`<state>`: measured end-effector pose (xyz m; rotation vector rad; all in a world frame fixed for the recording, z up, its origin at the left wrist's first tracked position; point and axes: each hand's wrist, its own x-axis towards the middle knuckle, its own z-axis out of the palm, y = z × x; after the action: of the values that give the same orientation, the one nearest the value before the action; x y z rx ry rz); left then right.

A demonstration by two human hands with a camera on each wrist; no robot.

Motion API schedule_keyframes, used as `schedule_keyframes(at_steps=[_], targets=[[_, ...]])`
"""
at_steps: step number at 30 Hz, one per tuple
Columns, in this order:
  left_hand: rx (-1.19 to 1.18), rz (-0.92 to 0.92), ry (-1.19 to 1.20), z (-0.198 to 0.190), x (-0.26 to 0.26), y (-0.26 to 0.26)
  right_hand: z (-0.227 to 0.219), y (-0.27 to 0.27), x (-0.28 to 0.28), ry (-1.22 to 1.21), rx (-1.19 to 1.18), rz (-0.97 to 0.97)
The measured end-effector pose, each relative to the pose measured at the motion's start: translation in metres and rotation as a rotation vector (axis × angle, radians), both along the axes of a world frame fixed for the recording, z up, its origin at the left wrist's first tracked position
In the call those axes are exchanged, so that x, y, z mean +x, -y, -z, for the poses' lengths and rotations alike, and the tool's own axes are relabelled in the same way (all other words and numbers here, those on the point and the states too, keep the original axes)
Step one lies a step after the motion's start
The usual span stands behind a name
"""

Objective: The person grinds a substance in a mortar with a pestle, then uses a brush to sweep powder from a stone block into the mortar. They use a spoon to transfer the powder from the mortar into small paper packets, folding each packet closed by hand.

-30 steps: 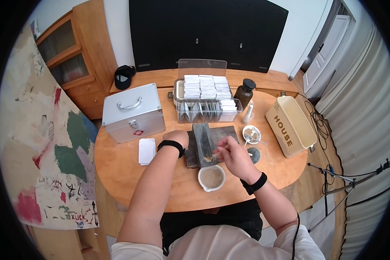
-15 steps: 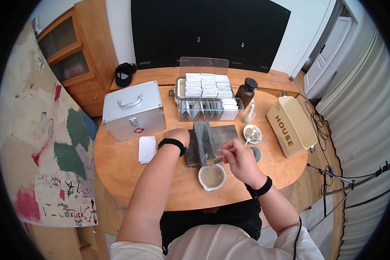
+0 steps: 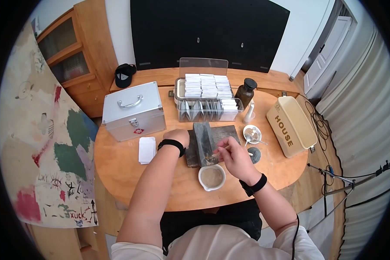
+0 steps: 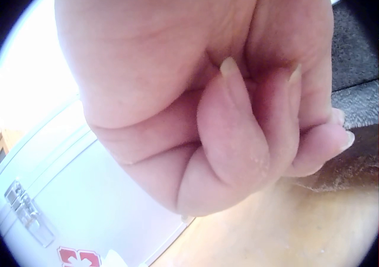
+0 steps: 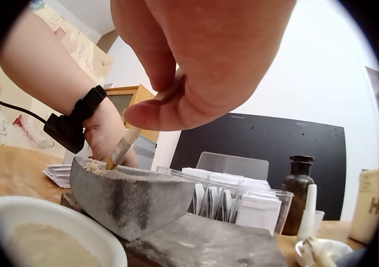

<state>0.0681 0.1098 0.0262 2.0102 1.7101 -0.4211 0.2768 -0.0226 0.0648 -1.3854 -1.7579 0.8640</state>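
My right hand (image 3: 236,160) pinches a thin wooden-handled brush (image 5: 125,145) between thumb and fingers. Its bristles dip to the powder at the near end of a boat-shaped grey stone trough (image 5: 142,202). This trough (image 3: 203,138) lies across a dark stone slab (image 3: 225,134). Just below its near end stands a white spouted bowl (image 3: 212,177) of pale brown powder. My left hand (image 3: 177,138) is at the slab's left edge. In the left wrist view that hand (image 4: 237,131) has its fingers curled toward the palm, with nothing visible in them.
A round grey stone (image 3: 254,155) and a small white dish (image 3: 252,134) with spoons stand right of the slab. White papers (image 3: 147,150) and a silver case (image 3: 134,112) are at the left. Behind are an envelope-filled clear box (image 3: 208,93) and brown bottle (image 3: 245,93); a cream bin (image 3: 290,125) is far right.
Half a second ago my right hand drew the brush toward me, to the bowl's rim. Now it has moved back up, bristles in the trough's near end. The left hand stays put.
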Motion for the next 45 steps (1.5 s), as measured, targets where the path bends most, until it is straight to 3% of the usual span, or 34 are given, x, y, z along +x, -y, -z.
schedule_keyframes(at_steps=[29, 35, 40, 45], targets=[[0.008, 0.005, -0.001, 0.001, -0.001, -0.001, -0.008, 0.036, 0.010, 0.086, 0.179, -0.152], [0.018, -0.001, -0.009, -0.001, 0.000, 0.000, -0.004, 0.039, 0.012, 0.215, 0.245, -0.174], [-0.002, 0.009, -0.011, 0.005, 0.001, -0.003, 0.000, 0.041, 0.012, 0.056, 0.197, -0.065], [0.011, -0.002, -0.004, 0.001, 0.000, -0.001, 0.011, 0.043, 0.010, 0.119, 0.265, -0.053]])
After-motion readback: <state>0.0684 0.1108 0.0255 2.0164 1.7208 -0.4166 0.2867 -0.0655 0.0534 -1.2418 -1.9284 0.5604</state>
